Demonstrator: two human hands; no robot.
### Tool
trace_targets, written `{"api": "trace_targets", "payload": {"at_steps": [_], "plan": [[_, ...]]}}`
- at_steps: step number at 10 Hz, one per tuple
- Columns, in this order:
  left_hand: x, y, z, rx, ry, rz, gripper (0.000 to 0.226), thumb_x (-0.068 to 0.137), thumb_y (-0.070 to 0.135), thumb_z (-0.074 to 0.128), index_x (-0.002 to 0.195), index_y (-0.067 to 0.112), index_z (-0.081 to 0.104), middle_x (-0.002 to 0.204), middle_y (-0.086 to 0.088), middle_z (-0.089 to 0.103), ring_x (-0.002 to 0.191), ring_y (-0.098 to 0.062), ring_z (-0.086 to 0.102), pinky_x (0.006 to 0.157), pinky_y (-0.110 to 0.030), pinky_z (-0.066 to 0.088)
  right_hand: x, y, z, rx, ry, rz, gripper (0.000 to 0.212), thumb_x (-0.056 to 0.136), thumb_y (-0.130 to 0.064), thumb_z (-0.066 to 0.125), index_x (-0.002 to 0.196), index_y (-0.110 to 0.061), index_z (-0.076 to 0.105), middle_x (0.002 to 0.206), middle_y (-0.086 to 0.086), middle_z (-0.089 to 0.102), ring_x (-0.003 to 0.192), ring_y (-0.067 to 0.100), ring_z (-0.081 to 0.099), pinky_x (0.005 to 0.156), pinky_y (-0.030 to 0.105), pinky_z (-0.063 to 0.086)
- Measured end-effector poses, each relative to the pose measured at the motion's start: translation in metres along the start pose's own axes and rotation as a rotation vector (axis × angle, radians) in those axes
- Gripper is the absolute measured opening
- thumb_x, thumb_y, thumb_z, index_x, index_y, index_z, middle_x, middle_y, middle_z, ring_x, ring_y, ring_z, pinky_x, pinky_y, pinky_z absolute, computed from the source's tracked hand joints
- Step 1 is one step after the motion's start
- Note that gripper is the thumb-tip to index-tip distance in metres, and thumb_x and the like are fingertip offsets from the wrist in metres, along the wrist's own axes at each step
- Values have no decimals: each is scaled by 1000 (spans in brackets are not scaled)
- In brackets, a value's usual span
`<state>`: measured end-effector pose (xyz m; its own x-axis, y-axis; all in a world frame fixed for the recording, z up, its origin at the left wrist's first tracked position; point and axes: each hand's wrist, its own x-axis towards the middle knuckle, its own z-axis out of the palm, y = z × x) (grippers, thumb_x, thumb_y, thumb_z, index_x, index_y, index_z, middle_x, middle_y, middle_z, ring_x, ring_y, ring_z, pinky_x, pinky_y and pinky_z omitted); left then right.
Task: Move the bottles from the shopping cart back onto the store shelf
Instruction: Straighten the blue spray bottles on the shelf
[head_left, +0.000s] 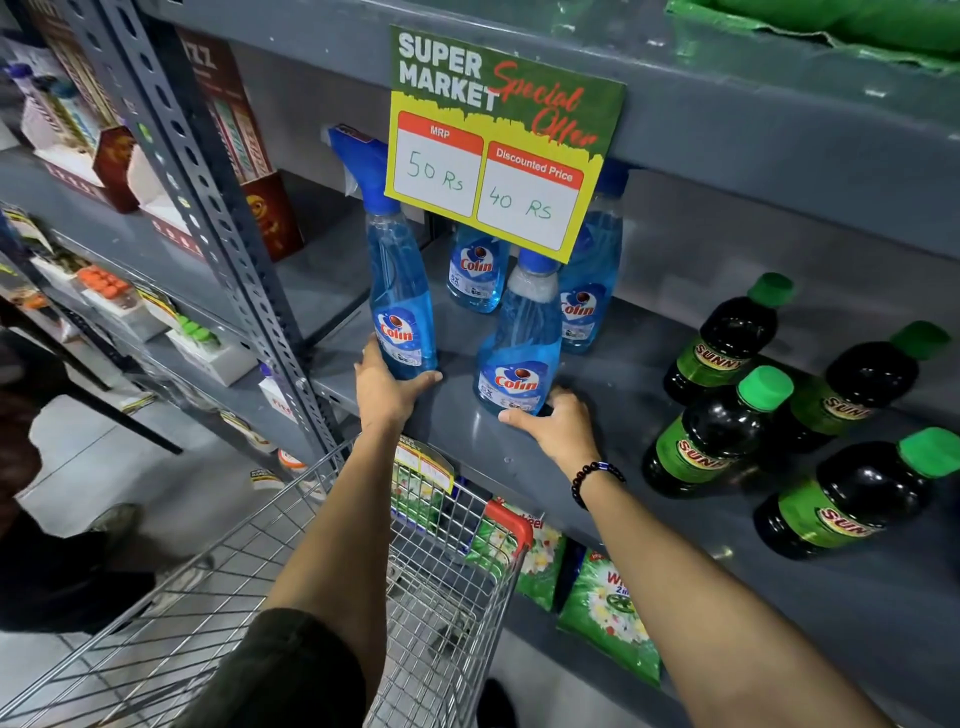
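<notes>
Several blue Colin bottles stand upright on the grey store shelf (613, 364). My left hand (387, 387) grips the base of a spray-trigger Colin bottle (400, 291) at the shelf's left end. My right hand (553, 423) wraps the base of a capped Colin bottle (522, 338) near the front edge. Two more Colin bottles, one (475, 273) and another (589, 291), stand behind, partly hidden by a price sign. The wire shopping cart (291, 566) sits below my arms; the part of its basket I can see holds no bottles.
A "Special Offer" price sign (498, 140) hangs from the shelf above. Several green-capped dark Sunny bottles (727, 343) stand to the right. Green detergent packs (608, 613) lie on the lower shelf. A perforated steel upright (228, 218) borders the left side, with boxed goods beyond.
</notes>
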<state>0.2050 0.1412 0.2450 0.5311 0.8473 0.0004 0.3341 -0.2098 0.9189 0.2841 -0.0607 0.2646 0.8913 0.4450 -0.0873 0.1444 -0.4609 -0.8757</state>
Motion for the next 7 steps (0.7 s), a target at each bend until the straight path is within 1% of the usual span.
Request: {"api": "trace_targets", "payload": {"at_steps": [2,3,4,5,6,7], "plan": [[-2,2,0,2,-9,-12,90,54,29,86,130,18,40,128,-13,54,119,-26,47,101,-40,42,0,3,2,-14,4,-21,33,62,-29,84,87,-15,67,81,-10,66,65,-11,56,48,-3,37],[-3,2,0,12,-6,14,89,54,29,86,130,17,41,127,-12,55,119,-28,47,99,-39,42,2,5,3,-12,10,-36,35,61,-27,84,89,-13,68,89,-2,73,70,0,62,57,6,43],[-3,3,-1,22,-9,23,91,53,29,87,130,17,41,126,-11,56,120,-29,47,99,-39,42,2,4,2,-20,15,-56,36,61,-27,85,89,-11,70,92,2,75,73,4,63,58,6,43],[-4,7,-3,41,-23,13,92,53,29,87,131,16,40,128,-11,56,120,-29,47,101,-41,43,1,3,2,-20,26,-66,37,60,-28,85,89,-10,70,92,3,76,76,8,65,66,15,48],[-3,6,-4,60,-60,1,96,52,27,88,132,15,37,132,-10,54,124,-31,44,105,-47,41,2,7,1,-20,16,-98,37,59,-27,86,89,-11,70,93,3,76,77,8,65,58,3,42],[-13,7,-6,135,-82,-4,97,52,28,88,130,11,34,136,-12,48,129,-34,37,108,-51,36,-2,6,-3,-78,-35,-103,45,58,-29,86,97,-14,67,101,3,72,85,10,62,61,-2,39]]}}
